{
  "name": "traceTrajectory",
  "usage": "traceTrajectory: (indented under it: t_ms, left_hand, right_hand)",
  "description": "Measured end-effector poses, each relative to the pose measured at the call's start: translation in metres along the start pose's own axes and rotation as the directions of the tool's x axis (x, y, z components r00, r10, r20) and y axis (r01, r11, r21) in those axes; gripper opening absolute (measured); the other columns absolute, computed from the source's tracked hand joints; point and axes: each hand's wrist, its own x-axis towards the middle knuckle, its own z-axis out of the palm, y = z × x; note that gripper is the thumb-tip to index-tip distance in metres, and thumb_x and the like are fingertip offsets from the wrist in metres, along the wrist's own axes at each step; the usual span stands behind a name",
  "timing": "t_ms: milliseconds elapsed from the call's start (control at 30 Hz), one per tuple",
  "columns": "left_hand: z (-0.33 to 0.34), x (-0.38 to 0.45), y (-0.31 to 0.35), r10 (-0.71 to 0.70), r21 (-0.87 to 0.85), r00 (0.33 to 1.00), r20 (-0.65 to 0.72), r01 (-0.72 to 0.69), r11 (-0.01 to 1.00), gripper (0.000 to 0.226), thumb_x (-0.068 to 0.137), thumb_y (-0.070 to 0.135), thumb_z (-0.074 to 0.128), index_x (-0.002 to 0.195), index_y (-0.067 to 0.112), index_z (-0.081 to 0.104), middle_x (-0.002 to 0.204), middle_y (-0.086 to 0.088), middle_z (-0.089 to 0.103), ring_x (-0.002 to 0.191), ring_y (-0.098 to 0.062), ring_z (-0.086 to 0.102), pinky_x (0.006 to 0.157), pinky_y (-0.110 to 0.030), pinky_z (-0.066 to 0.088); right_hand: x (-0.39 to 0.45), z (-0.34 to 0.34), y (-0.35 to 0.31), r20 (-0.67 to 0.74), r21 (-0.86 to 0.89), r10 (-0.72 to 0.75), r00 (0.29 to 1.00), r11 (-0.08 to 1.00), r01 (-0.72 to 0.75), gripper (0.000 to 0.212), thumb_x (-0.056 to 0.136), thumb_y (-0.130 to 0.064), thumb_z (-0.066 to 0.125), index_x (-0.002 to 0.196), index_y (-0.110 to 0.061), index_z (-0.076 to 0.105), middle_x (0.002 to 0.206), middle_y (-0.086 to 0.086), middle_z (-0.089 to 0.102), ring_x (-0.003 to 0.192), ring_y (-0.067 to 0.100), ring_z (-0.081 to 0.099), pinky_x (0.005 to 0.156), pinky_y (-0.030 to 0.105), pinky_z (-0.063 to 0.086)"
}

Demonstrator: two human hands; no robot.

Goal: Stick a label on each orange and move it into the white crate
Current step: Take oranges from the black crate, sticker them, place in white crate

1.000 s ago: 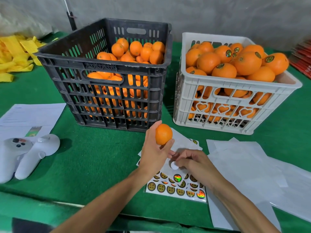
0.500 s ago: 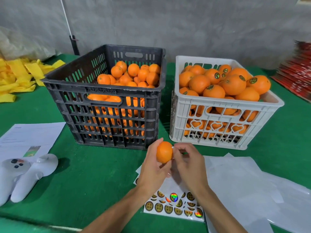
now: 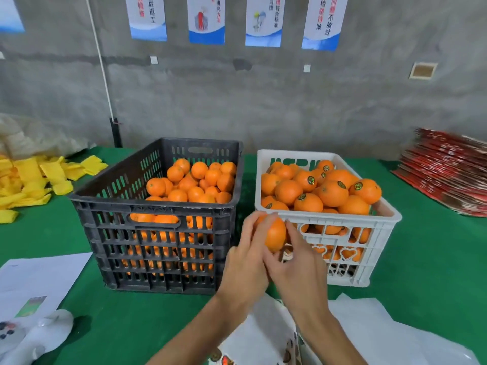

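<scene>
Both hands hold one orange (image 3: 276, 234) in the air, in front of the white crate's near left corner. My left hand (image 3: 247, 255) cups it from the left with fingers curled over its top. My right hand (image 3: 295, 262) grips it from the right and below. Any label on it is hidden by the fingers. The white crate (image 3: 379, 227) is heaped with labelled oranges (image 3: 333, 193). The black crate (image 3: 158, 214) to its left holds unlabelled oranges (image 3: 195, 180). A sticker sheet (image 3: 224, 359) peeks out at the bottom edge, partly under my arms.
White backing papers (image 3: 382, 330) lie at the front right. A printed sheet (image 3: 39, 277) and white controllers (image 3: 34, 338) are at the front left. Yellow foam nets (image 3: 31, 177) are piled at the far left, red flat cartons (image 3: 448, 175) at the far right. Green cloth (image 3: 434, 259) covers the table.
Both hands have lifted the orange up and to the right, from above the sticker sheet to the white crate's front corner. My right hand moved from the sheet onto the orange. The camera tilted up.
</scene>
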Motion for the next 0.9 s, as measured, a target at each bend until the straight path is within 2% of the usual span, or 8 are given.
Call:
traceTrajectory:
  t_ms: [133,267,400,467,533,600,633,900]
  left_hand:
    - [-0.021,0.105,0.036,0.1,0.204,0.994,0.047,-0.108,0.973,0.075,0.097,0.012,0.065,0.161,0.03,0.031,0.165,0.011,0.027,0.094,-0.033,0.07,0.076,-0.05,0.058]
    - [-0.035,0.179,0.043,0.082,0.4,0.979,0.189,-0.153,0.904,0.076,0.1,0.025,0.063,0.164,0.031,0.022,0.167,0.007,0.027,0.127,-0.035,0.061,0.099,-0.052,0.052]
    - [-0.066,0.205,-0.017,-0.202,0.537,0.96,0.196,0.068,0.841,0.058,0.103,0.025,0.059,0.157,0.021,0.035,0.153,-0.012,0.048,0.135,-0.039,0.053,0.104,-0.05,0.048]
    - [-0.083,0.209,-0.052,-0.47,0.652,0.827,0.308,0.177,0.737,0.063,0.102,0.02,0.059,0.16,0.02,0.033,0.157,-0.014,0.046,0.137,-0.038,0.052,0.1,-0.044,0.05]
    - [-0.092,0.212,-0.076,-0.706,0.799,0.544,0.454,0.102,0.593,0.079,0.101,0.034,0.064,0.166,0.031,0.019,0.17,-0.005,0.028,0.142,-0.035,0.048,0.092,-0.039,0.05]
    - [-0.091,0.219,-0.094,-0.801,0.815,0.301,0.517,0.113,0.569,0.091,0.097,0.045,0.071,0.166,0.042,0.012,0.174,-0.003,0.015,0.136,-0.036,0.054,0.09,-0.042,0.054]
    - [-0.088,0.224,-0.102,-0.802,0.797,0.262,0.538,0.154,0.585,0.093,0.095,0.044,0.073,0.166,0.044,0.012,0.174,-0.003,0.015,0.132,-0.035,0.057,0.09,-0.044,0.056]
    - [-0.038,0.267,-0.144,-0.755,0.794,0.386,0.529,0.087,0.601,0.103,0.096,0.029,0.075,0.166,0.041,0.001,0.167,-0.008,0.036,0.132,-0.031,0.061,0.098,-0.044,0.057]
  right_hand:
    - [0.096,-0.028,-0.014,-0.173,-0.12,-0.151,0.973,0.984,0.131,0.057,0.091,-0.054,0.063,0.136,-0.02,0.057,0.088,-0.001,0.072,0.076,0.021,0.07,0.051,0.021,0.039]
    - [0.172,-0.042,-0.001,-0.119,-0.258,-0.168,0.979,0.957,0.133,0.063,0.101,-0.044,0.059,0.151,-0.007,0.046,0.148,0.016,0.055,0.137,0.032,0.051,0.108,0.04,0.039]
    - [0.193,-0.033,0.004,-0.049,-0.218,-0.336,0.941,0.923,0.318,0.046,0.104,-0.031,0.058,0.142,-0.005,0.059,0.151,0.013,0.053,0.145,0.027,0.044,0.122,0.038,0.03]
    - [0.189,-0.021,-0.001,0.005,-0.131,-0.421,0.907,0.899,0.418,0.042,0.103,-0.029,0.06,0.14,-0.008,0.062,0.147,0.009,0.058,0.142,0.024,0.048,0.121,0.04,0.035]
    - [0.183,-0.009,-0.008,0.062,-0.048,-0.465,0.883,0.882,0.468,0.041,0.103,-0.028,0.061,0.14,-0.011,0.062,0.146,0.006,0.06,0.14,0.021,0.05,0.119,0.043,0.038]
    - [0.179,0.001,-0.014,0.099,0.012,-0.465,0.88,0.885,0.466,0.042,0.103,-0.029,0.059,0.142,-0.013,0.061,0.146,0.004,0.059,0.14,0.018,0.049,0.118,0.044,0.039]
    - [0.178,0.007,-0.016,0.105,0.037,-0.457,0.884,0.89,0.455,0.042,0.103,-0.029,0.058,0.142,-0.014,0.06,0.147,0.003,0.059,0.14,0.018,0.049,0.118,0.044,0.039]
    - [0.19,0.042,-0.012,0.104,0.143,-0.418,0.902,0.904,0.402,0.045,0.104,-0.035,0.058,0.147,-0.025,0.055,0.15,-0.012,0.053,0.143,0.002,0.041,0.121,0.031,0.033]
